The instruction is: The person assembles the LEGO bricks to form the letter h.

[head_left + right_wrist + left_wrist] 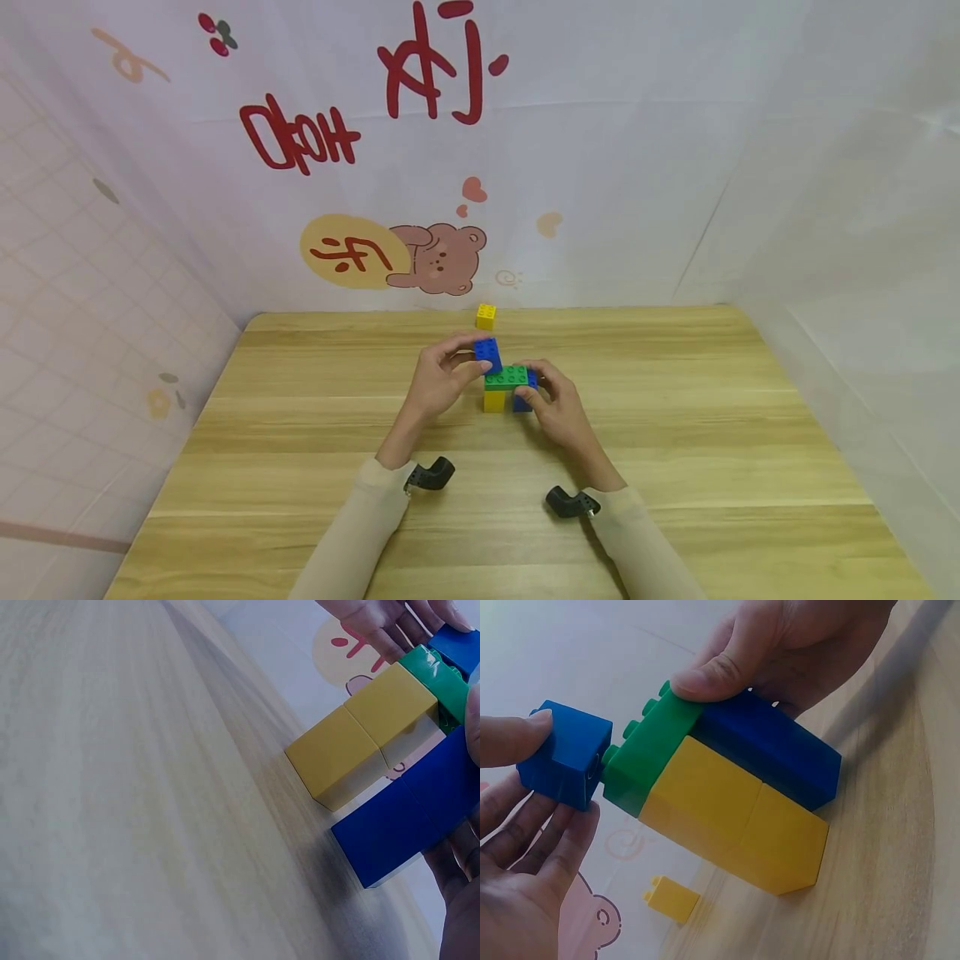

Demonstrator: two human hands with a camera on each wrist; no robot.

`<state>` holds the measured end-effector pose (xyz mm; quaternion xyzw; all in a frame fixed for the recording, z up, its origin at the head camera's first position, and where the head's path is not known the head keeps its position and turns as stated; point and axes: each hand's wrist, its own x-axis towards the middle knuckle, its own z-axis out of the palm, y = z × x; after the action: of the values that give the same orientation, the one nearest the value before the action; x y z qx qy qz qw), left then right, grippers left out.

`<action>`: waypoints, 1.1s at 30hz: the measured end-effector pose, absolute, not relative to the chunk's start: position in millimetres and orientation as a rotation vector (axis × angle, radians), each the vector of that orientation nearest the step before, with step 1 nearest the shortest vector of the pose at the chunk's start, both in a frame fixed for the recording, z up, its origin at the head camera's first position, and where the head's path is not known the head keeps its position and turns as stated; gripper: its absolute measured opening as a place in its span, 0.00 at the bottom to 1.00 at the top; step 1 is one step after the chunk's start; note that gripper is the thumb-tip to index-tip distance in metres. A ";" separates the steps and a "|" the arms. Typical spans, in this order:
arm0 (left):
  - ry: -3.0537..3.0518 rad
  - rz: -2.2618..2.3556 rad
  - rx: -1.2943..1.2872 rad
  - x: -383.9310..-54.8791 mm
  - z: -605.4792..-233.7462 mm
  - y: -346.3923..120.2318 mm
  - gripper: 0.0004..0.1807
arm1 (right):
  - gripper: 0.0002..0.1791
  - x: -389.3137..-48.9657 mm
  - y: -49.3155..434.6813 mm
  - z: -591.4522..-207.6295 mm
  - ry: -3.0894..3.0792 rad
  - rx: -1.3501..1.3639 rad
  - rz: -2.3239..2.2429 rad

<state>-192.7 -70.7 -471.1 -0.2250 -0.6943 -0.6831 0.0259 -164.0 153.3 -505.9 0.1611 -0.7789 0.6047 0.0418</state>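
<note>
My left hand (438, 379) pinches a blue building block (487, 352) between thumb and fingers. The block is tilted, its underside right at the left-end studs of a long green block (510, 377). That green block lies like a bridge over two columns. A column of two stacked yellow blocks (712, 810) stands under its left end, and a blue column (405, 817) under its right end. My right hand (558, 407) grips the right end of the structure, thumb (712, 679) against the green block, fingers behind the blue column.
A loose yellow block (486, 317) stands near the back edge of the wooden table (300, 533), behind the structure. A white printed backdrop (615, 192) rises right behind the table, with pale sheets at both sides. Each sleeve carries a black wrist mount (435, 473).
</note>
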 end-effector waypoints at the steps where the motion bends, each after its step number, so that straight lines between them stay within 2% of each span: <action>1: -2.147 -2.107 -0.700 -192.8 -471.1 -70.4 0.20 | 0.17 -164.2 153.6 -505.2 -2.386 0.495 1.851; 33: -2.198 -2.095 -0.757 -183.1 -472.8 -68.1 0.23 | 0.16 -160.0 153.1 -500.2 -2.356 0.551 1.826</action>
<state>-183.1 -68.1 -472.8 -0.2419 -0.7025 -0.6693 0.0061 -160.0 153.1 -500.2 0.1815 -0.7761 0.6014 0.0550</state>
